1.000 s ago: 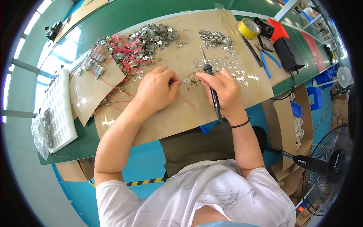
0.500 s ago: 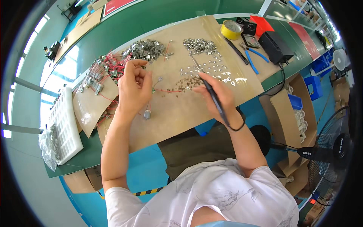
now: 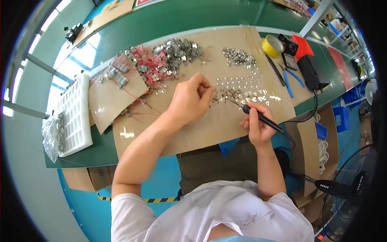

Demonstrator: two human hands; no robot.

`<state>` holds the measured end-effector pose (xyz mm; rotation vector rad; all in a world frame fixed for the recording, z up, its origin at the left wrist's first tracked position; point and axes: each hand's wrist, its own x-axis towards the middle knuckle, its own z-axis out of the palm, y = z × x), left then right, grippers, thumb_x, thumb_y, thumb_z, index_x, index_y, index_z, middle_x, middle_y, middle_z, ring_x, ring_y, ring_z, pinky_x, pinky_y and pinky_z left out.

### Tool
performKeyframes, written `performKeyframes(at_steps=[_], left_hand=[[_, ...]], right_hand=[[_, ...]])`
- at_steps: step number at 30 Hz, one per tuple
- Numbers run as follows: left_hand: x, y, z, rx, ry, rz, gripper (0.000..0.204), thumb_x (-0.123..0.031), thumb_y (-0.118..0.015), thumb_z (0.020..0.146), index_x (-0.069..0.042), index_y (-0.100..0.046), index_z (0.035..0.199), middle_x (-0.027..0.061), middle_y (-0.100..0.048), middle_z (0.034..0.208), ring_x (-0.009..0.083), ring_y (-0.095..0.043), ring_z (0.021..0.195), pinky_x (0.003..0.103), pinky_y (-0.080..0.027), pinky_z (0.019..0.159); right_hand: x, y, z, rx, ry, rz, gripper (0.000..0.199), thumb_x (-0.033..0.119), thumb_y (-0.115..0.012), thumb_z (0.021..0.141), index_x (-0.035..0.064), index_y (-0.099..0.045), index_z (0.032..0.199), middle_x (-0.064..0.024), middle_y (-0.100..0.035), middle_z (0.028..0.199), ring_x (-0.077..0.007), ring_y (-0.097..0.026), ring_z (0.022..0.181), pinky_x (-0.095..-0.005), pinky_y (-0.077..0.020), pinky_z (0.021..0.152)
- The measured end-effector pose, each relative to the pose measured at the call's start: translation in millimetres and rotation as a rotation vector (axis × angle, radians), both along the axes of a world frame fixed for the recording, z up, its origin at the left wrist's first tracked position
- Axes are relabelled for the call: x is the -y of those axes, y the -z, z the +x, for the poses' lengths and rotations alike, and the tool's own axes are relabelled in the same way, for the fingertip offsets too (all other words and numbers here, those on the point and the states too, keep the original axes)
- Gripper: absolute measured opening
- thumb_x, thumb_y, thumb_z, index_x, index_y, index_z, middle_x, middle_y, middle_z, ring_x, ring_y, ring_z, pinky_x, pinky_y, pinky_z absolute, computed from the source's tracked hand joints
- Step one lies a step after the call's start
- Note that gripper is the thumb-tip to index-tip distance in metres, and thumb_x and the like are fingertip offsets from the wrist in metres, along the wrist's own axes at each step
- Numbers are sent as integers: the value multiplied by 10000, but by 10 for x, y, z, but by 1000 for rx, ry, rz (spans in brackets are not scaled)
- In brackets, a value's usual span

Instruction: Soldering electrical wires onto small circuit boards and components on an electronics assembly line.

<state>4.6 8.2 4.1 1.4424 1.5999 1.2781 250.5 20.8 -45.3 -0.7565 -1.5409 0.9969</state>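
Observation:
My right hand (image 3: 258, 128) grips a black soldering iron (image 3: 269, 122) like a pen. Its metal tip points left and away, reaching to the edge of the small brown pieces (image 3: 222, 95) on the brown work sheet. My left hand (image 3: 190, 99) hovers just left of those pieces, thumb and forefinger closed together. Whatever lies between its fingertips is too small or hidden to make out. Beyond the brown pieces, small shiny metal parts (image 3: 238, 82) are laid out in loose rows, with a heap of similar silver parts (image 3: 240, 57) behind them.
Metal parts (image 3: 179, 50) and red-wired pieces (image 3: 149, 66) heap at the back left. A white compartment tray (image 3: 76, 117) stands far left. Yellow tape (image 3: 272, 46), blue-handled pliers (image 3: 288, 82) and a black power unit (image 3: 312, 70) lie to the right. A fan (image 3: 346, 185) stands lower right.
My left hand has moved right, toward the brown pieces, and the red-wired part below it no longer shows. The soldering iron has come lower and tilted, tip now pointing left. The view has shifted.

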Motion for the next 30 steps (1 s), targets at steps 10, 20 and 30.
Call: performKeyframes(at_steps=[10,20,30], left_hand=[[24,61,-101,-558,127,300,71,-71,-704,825,-15,-662,832,139,-664,870,369,-666,843,465,-550,738],[24,126,-156,-606,196,222,71,-36,-711,814,-13,-651,845,121,-657,886,294,-678,764,402,-556,679],[46,55,-119,-617,174,188,75,-79,-684,822,-13,-660,796,177,-647,877,396,-664,839,490,-555,740]], right_hand=[[-30,-45,-56,150,39,130,157,-3,-648,1001,-55,-699,1140,-70,-691,736,-75,-623,565,-254,-576,546],[-70,-94,-86,232,24,178,135,-16,-685,981,-50,-726,1106,-77,-719,773,-87,-675,611,-230,-570,546],[-74,-182,-73,303,36,271,114,-3,-710,952,-17,-747,1059,-57,-726,737,-110,-715,629,-245,-552,566]])
